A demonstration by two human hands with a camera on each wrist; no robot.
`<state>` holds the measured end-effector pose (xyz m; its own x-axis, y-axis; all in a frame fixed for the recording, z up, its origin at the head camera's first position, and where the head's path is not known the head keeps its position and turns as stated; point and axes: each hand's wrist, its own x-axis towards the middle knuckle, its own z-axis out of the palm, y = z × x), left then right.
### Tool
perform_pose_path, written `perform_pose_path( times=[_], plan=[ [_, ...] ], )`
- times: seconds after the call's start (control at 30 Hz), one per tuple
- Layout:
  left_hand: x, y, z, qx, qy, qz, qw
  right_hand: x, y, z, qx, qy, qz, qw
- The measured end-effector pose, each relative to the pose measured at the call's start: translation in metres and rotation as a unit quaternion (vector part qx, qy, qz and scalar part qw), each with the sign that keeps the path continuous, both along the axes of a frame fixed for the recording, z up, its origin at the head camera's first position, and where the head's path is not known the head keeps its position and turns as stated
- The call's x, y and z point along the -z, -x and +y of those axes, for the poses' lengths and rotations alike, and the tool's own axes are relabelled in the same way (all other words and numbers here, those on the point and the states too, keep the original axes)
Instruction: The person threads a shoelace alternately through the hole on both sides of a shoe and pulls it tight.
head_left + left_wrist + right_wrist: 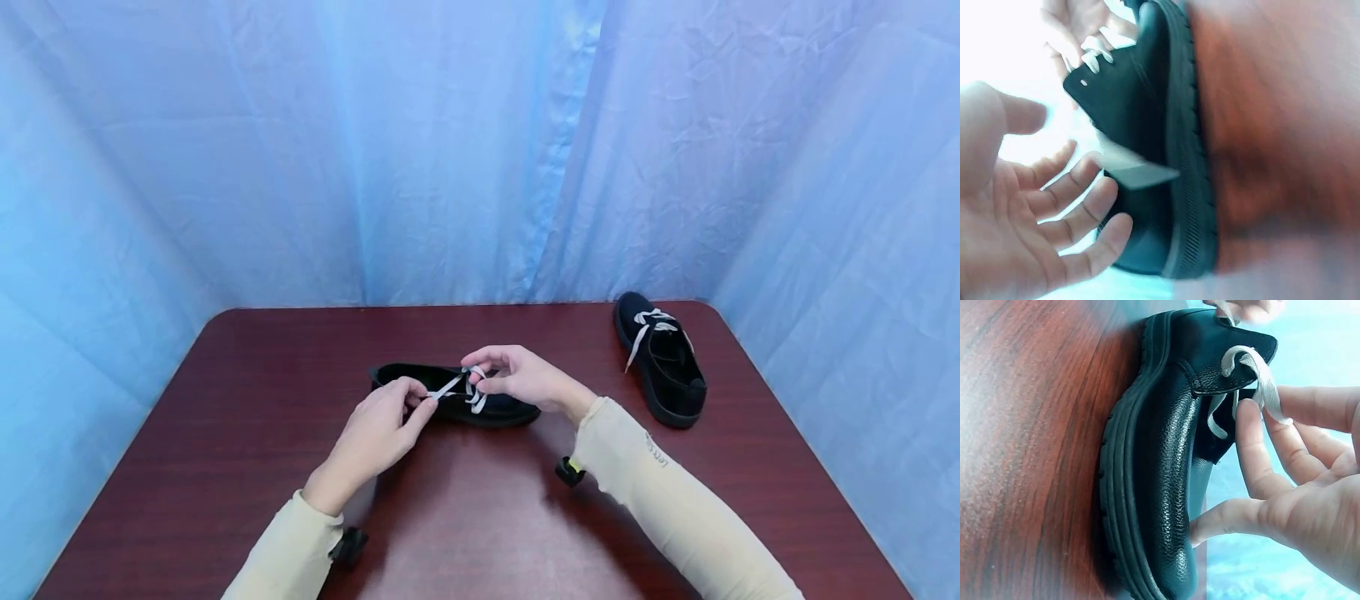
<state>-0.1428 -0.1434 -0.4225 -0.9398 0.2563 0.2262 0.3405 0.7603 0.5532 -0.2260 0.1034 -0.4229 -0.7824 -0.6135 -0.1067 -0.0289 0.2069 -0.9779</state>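
A black lace-up shoe (498, 410) with white laces lies on the table, toe to the right. Over its opening my left hand (378, 429) has its fingertips close to a loose shoelace end (1135, 170). The left wrist view shows that hand's thumb (1022, 115) well apart from its fingers, with the lace end hanging blurred beside the fingertips. Above the toe, my right hand (525, 379) holds a looped white shoelace (1263, 384) between its fingers. Its thumb (1222, 520) is separate, tip right at the toe.
A second black shoe (675, 387) with white laces stands at the table's right rear. Pale blue curtains (450, 150) hang behind and at both sides of the dark red table (277, 433). A small black device (572, 471) is strapped under the right sleeve.
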Motion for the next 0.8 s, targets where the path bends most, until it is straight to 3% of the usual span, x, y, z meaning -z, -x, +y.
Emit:
perform_pose_path(
  times=[0.17,0.23,0.43,0.57,0.8],
  plan=[
    [-0.006,0.014,0.015,0.005,0.063,0.011,0.9980,0.003,0.000,-0.001,0.018,0.008,-0.009,1.000],
    [-0.006,0.020,0.017,0.004,0.064,0.007,0.9979,0.004,0.000,-0.002,0.022,0.011,-0.012,1.000],
    [-0.005,0.026,0.011,0.016,-0.003,-0.041,0.9990,0.005,0.001,-0.005,0.032,0.012,-0.012,0.999],
    [0.002,0.023,-0.003,0.055,-0.052,-0.049,0.9960,0.004,0.002,-0.005,0.026,0.005,-0.003,1.000],
    [0.013,0.020,-0.023,0.124,-0.119,-0.071,0.9826,0.003,0.002,-0.003,0.028,-0.004,0.017,0.999]
  ],
)
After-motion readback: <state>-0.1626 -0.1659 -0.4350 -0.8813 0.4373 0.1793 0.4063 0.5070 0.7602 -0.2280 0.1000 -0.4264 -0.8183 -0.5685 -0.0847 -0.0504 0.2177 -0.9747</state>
